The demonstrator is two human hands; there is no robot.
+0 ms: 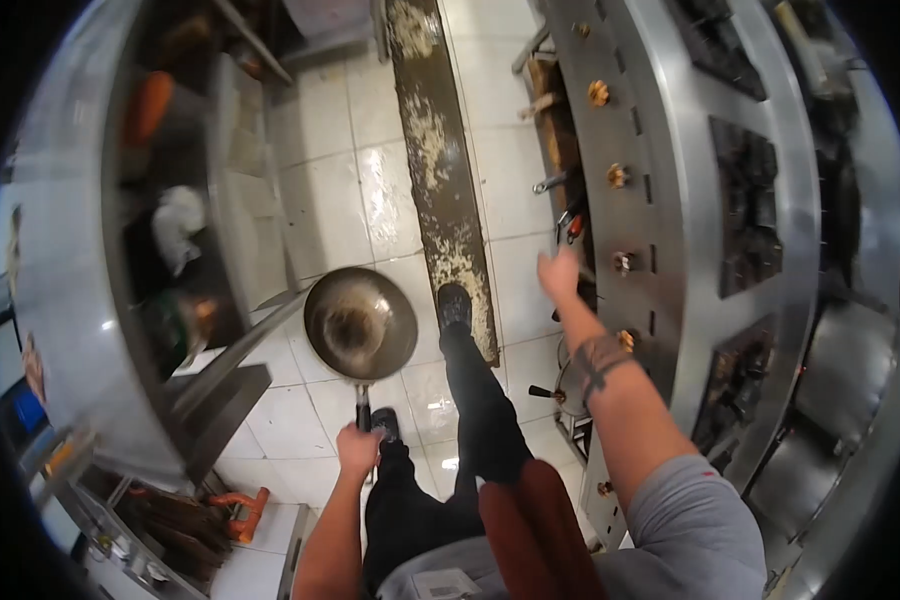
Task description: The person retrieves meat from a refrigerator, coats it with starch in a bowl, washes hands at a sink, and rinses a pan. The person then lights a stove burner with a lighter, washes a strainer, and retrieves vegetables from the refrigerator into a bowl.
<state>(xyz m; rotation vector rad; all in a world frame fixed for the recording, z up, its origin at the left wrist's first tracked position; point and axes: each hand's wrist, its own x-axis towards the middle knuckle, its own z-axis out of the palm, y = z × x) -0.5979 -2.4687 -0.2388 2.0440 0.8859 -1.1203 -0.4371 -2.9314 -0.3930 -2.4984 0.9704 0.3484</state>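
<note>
My left hand (358, 450) is closed around the black handle of a frying pan (362, 325). The pan hangs over the tiled floor with its worn, browned inside facing up. My right hand (558, 272) reaches out at the side of the stove, beside the low space under its front panel. Its thumb and fingers look apart, and I see nothing held in it. Just beyond the fingers, a red and black handle (574, 226) sticks out. Another pan handle (548, 185), metal, juts out farther along. A black handle (542, 392) pokes out below my right forearm.
A steel stove (660, 200) with brass-coloured knobs and burner grates runs along the right. On the left stands a steel counter (80, 250) with shelves beneath. A dark, wet floor channel (435, 170) runs between white tiles. An orange pipe (245, 515) lies low at left.
</note>
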